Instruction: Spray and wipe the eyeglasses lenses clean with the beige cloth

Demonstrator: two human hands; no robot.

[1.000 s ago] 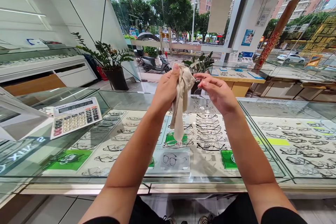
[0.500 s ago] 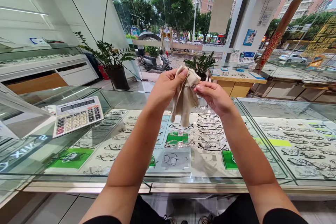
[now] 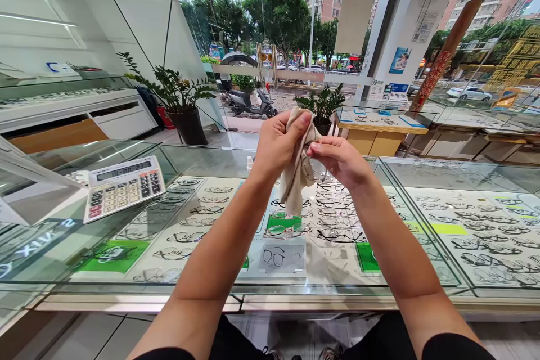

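My left hand (image 3: 278, 143) is closed on a beige wiping cloth (image 3: 292, 188), its thumb pressing on top and the loose end hanging down. The cloth is folded around part of a pair of thin-framed eyeglasses (image 3: 319, 174), and most of the frame is hidden by cloth and fingers. With thumb and forefinger, my right hand (image 3: 343, 160) pinches the eyeglasses at the right edge of the cloth. Both hands are raised above the glass display case (image 3: 202, 152), in which rows of eyeglasses (image 3: 341, 234) lie.
A large calculator (image 3: 124, 187) rests tilted on the case at the left. Just beyond my left wrist stands a small white bottle (image 3: 249, 163). Potted plants (image 3: 188, 118) stand behind the case by the window. Another display counter (image 3: 382, 124) is at the back right.
My left hand has moved a little to the right with the cloth, closer to my right hand. The cloth is more bunched and covers more of the eyeglasses.
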